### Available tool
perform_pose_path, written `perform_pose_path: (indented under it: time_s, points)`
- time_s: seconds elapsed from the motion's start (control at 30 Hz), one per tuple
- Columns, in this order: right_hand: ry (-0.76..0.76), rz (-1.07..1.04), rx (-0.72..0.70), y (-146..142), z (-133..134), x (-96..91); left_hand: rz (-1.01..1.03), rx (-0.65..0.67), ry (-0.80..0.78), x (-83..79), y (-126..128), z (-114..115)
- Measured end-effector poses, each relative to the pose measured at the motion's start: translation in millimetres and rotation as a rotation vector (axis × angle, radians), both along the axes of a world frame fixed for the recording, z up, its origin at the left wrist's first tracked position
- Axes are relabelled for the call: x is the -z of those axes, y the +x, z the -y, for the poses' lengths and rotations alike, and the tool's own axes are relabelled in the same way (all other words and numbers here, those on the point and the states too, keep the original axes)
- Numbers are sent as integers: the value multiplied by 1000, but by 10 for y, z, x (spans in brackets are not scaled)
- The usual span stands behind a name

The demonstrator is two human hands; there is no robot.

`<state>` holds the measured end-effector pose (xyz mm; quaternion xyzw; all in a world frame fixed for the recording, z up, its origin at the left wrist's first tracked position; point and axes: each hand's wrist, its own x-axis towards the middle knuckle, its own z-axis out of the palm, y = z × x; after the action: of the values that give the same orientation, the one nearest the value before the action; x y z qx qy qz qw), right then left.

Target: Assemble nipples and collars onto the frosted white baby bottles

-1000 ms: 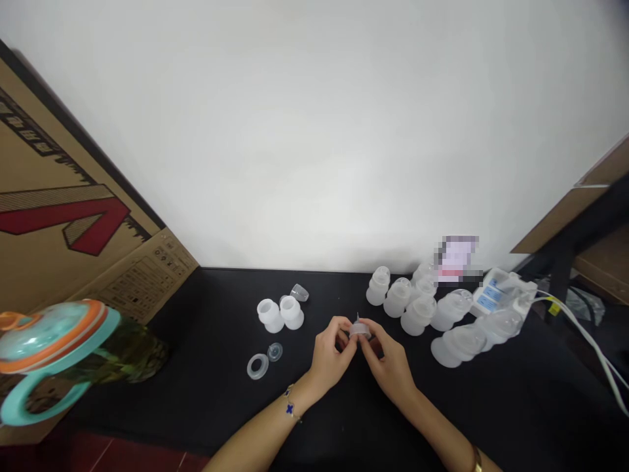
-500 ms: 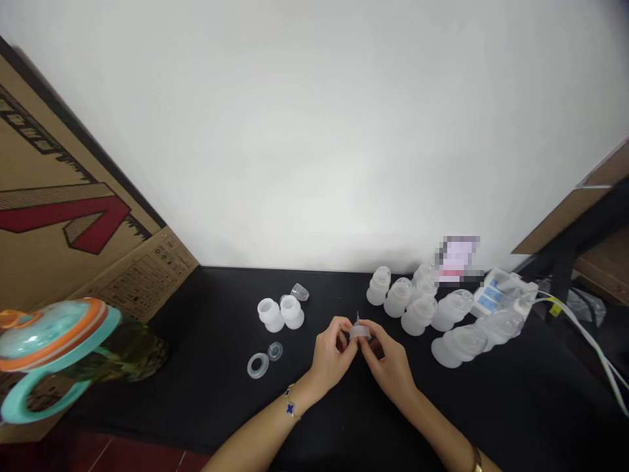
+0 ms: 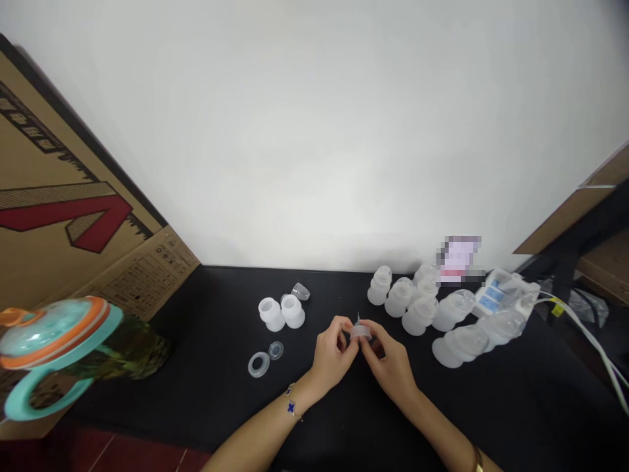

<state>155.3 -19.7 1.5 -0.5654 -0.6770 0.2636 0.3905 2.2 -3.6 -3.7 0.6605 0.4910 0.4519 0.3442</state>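
Note:
Between my fingertips I hold a small translucent plastic piece (image 3: 360,332) with a thin spike rising from its top. My left hand (image 3: 333,354) pinches its left side, and my right hand (image 3: 387,364) grips its right side. My fingers hide part of its lower edge. Just left of my left hand lie a clear silicone ring (image 3: 258,364) and a small round clear disc (image 3: 276,350). Several frosted bottle-shaped parts (image 3: 399,296) stand just beyond my right hand, not touching it.
Two white cups (image 3: 292,311) and a small clear cap (image 3: 300,292) stand on the black table (image 3: 206,393). A white device (image 3: 496,293) trails a cable rightward. A cardboard box (image 3: 59,196) and a teal-and-orange lidded cup (image 3: 59,334) sit at left.
My hands and the small piece stay in nearly the same place, with only a slight shift of my fingers. The whole view drifts slightly as my head moves.

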Motion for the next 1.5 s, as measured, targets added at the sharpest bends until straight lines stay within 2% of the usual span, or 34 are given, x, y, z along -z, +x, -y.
perform_pose_path:
  time_s: [1.5]
  points:
    - [4, -3, 4, -8, 1, -10, -16, 2, 7, 6, 8, 7]
